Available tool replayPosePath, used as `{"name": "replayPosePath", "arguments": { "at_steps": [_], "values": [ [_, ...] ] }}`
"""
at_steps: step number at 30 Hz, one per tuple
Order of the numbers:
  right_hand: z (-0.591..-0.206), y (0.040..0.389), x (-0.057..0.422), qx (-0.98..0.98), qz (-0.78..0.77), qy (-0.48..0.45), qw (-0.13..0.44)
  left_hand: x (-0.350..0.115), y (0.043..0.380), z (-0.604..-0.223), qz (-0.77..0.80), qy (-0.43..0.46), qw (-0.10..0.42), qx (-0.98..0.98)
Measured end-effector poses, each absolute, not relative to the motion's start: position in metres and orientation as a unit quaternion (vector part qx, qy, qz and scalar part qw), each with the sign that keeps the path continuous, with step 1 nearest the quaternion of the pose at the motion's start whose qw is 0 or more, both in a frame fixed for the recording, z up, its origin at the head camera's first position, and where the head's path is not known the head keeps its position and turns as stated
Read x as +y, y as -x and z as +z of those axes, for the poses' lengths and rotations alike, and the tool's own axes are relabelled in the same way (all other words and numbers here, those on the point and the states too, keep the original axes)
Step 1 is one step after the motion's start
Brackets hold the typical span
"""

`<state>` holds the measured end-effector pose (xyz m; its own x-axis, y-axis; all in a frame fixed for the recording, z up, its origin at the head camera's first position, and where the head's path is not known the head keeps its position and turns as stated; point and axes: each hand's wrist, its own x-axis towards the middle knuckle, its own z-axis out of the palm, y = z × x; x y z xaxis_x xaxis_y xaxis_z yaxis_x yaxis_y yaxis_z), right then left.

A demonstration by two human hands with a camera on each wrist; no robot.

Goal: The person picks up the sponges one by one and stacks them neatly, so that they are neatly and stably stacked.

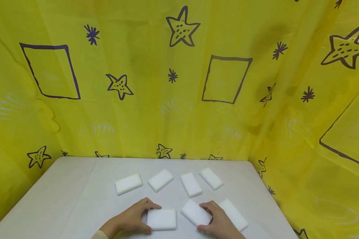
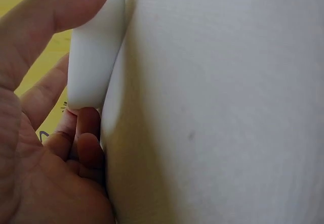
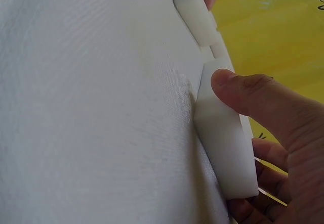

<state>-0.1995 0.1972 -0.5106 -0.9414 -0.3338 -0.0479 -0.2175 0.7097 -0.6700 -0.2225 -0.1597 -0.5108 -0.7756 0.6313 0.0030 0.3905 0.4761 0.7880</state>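
Note:
In the head view, my left hand (image 1: 132, 217) grips a white sponge (image 1: 162, 219) by its left end, with the thumb at the near edge and fingers at the far edge. The left wrist view shows the thumb on the long side of this sponge (image 2: 92, 67), which lies on the table. To the right, my right hand (image 1: 217, 220) holds a second white sponge (image 1: 195, 212), turned at an angle. Its thumb presses the side of that sponge (image 3: 223, 138) in the right wrist view. A third sponge (image 1: 233, 215) lies just beyond the right hand, partly hidden by it.
Farther back, several more white sponges lie in a loose row: one at the left (image 1: 128, 184), another beside it (image 1: 160, 180), a third (image 1: 191, 185) and one at the right (image 1: 211, 178). They rest on a white-covered table (image 1: 63, 192). A yellow patterned curtain (image 1: 143, 116) surrounds it.

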Motion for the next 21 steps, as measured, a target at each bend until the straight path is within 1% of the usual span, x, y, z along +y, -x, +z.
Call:
{"name": "replayPosePath", "arguments": {
  "at_steps": [12, 21],
  "values": [
    [-0.506, 0.201, 0.196, 0.924, -0.344, 0.144, 0.088, -0.164, 0.221, -0.513, 0.416, -0.311, 0.125, 0.846],
    [-0.497, 0.204, 0.196, 0.915, -0.348, 0.195, 0.057, -0.164, 0.22, -0.513, 0.42, -0.304, 0.127, 0.846]
  ]
}}
